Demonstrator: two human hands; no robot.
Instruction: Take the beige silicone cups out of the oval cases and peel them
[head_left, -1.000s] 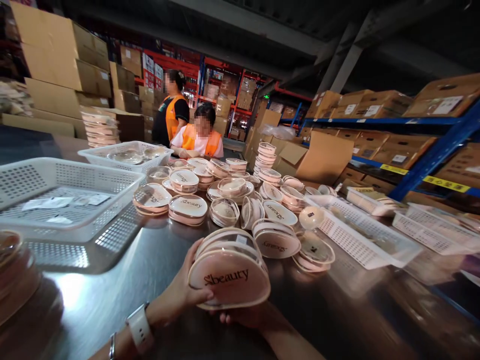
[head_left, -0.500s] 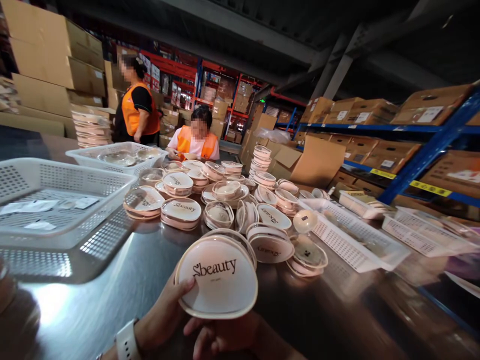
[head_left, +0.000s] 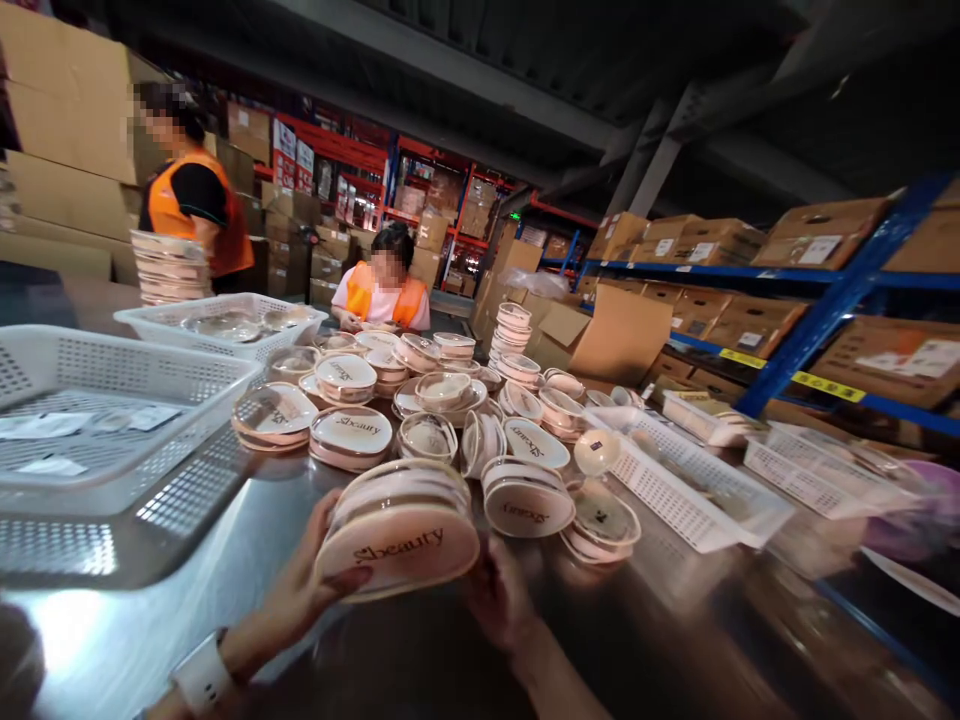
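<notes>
In the head view, my left hand (head_left: 315, 560) grips a thick oval case (head_left: 405, 545) by its left end, thumb on the front face. The case is white to pale pink with a shiny gold rim and "beauty" lettering, tilted with its face toward me; it appears layered, like two stacked together. At its right end is my right hand (head_left: 506, 600), fingers curled and blurred, so whether they grip the edge is unclear. Just beyond lie many similar cases, among them a flat one (head_left: 351, 437) and a tilted one (head_left: 527, 497).
White perforated baskets (head_left: 127, 470) stand at left, one holding small packets. More white baskets (head_left: 697, 500) sit at right. A tall stack of cases (head_left: 171, 268) rises at the back left. Two people in orange vests are across the metal table (head_left: 300, 640); boxed shelving (head_left: 810, 262) lines the right.
The case in my left hand has tipped and shifted left, showing more of its layered side. My right hand has moved from beneath it to its right end. The standing person appears farther left.
</notes>
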